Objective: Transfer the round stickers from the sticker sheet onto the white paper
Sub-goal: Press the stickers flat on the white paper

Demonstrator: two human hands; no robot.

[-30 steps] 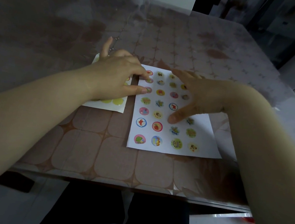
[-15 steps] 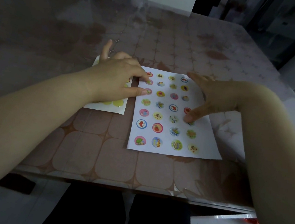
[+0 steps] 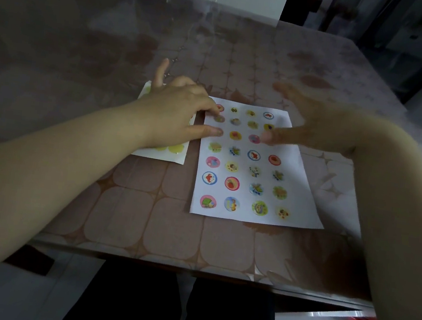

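Many round stickers (image 3: 232,183) sat in rows on white paper (image 3: 303,196), mid-table (image 3: 119,215). I saw left hand (image 3: 175,113) over sticker sheet (image 3: 173,154), fingers (image 3: 208,130) straight, tips pressing paper's left edge. Right hand (image 3: 321,127) blurred above paper's top right, fingers spread wide.

Sticker sheet (image 3: 166,154) mostly hidden under left hand (image 3: 174,111); right hand (image 3: 321,129) motion-blurred.
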